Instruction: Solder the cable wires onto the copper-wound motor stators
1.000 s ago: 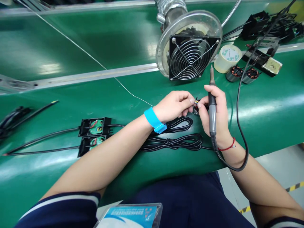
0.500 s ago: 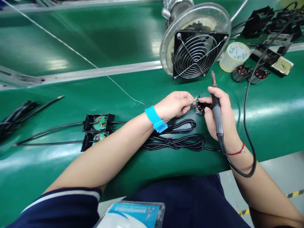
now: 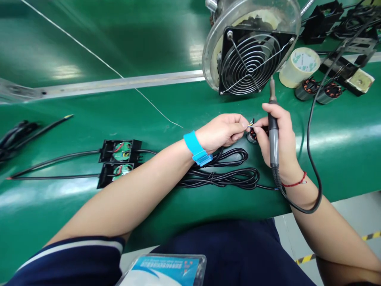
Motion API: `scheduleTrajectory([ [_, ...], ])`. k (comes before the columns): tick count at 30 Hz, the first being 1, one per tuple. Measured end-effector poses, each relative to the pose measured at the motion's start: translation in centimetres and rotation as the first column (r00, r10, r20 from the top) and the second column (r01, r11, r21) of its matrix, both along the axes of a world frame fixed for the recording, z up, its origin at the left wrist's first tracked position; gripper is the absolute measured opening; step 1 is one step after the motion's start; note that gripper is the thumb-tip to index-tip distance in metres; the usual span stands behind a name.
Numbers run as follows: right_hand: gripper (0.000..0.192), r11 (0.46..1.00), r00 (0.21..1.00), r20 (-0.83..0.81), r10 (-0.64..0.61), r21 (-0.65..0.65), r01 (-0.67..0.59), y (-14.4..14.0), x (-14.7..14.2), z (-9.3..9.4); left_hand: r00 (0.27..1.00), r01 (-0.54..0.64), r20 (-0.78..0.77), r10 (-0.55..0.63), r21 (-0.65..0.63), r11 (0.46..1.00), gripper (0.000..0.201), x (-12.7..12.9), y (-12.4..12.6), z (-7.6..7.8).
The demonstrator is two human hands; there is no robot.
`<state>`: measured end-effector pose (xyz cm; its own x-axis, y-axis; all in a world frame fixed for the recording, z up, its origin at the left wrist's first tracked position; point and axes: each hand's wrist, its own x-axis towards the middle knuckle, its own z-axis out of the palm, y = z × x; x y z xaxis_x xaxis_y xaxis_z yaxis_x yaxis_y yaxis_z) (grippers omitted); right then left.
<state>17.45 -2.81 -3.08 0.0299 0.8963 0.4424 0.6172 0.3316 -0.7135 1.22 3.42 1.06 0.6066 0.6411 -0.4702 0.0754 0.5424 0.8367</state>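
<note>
My left hand (image 3: 228, 130), with a blue strap at its wrist, pinches thin wires (image 3: 250, 125) whose yellow and white ends poke out past the fingertips. My right hand (image 3: 281, 139) has a soldering iron (image 3: 274, 145) lying across its palm, tip pointing up and away, while its thumb and forefinger come close to the same wires. Just beneath the fingertips sits a small motor stator (image 3: 252, 137) with orange windings, partly hidden by the right hand. Coiled black cable (image 3: 220, 177) lies below the left wrist.
A round fume-extractor fan (image 3: 250, 71) hangs above the hands. A tape roll (image 3: 299, 67), two more stators (image 3: 329, 93) and a sponge stand (image 3: 360, 81) are at the right. Two open black boxes with circuit boards (image 3: 122, 151) lie left. Solder wire (image 3: 154, 106) stretches across the bench.
My right thumb and forefinger have drawn in toward the wires at my left fingertips. The soldering iron stays in the right hand. The whole view has shifted slightly.
</note>
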Motion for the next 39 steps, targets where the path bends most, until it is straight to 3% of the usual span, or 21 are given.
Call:
scheduleTrajectory([
  [4,0.054,1.000,0.998,0.055,0.009,0.017,-0.010,-1.1,0.5,1.3,1.000,0.007,-0.002,-0.007,0.015,1.000,0.027,0.1,0.0,0.0],
  [8,0.046,0.986,0.987,0.080,-0.143,0.099,0.135,-3.5,0.5,2.9,1.000,0.014,-0.023,-0.013,0.014,1.000,0.027,0.0,0.1,0.1],
  [11,0.040,0.956,0.971,-0.038,-0.236,0.172,0.239,-5.3,0.1,2.6,0.999,0.029,-0.027,-0.029,0.016,0.999,0.028,-0.1,0.3,0.1],
  [14,0.038,0.934,0.963,-0.041,-0.267,0.234,0.269,-6.6,-0.2,1.6,0.998,0.055,-0.035,-0.054,0.028,0.998,0.028,-0.1,0.3,0.2],
  [20,0.023,0.913,0.970,-0.008,-0.244,0.336,0.232,-7.7,0.0,1.1,0.995,0.082,-0.060,-0.079,0.056,0.995,0.028,-0.2,0.3,0.4],
  [28,0.018,0.900,0.984,0.048,-0.171,0.415,0.136,-6.9,0.0,1.1,0.994,0.091,-0.063,-0.088,0.055,0.994,0.026,-0.2,0.3,0.4],
  [39,0.018,0.912,0.969,0.098,-0.226,0.372,0.175,-7.2,0.0,1.2,0.996,0.090,-0.023,-0.089,0.068,0.994,0.023,-0.4,0.3,0.0],
])
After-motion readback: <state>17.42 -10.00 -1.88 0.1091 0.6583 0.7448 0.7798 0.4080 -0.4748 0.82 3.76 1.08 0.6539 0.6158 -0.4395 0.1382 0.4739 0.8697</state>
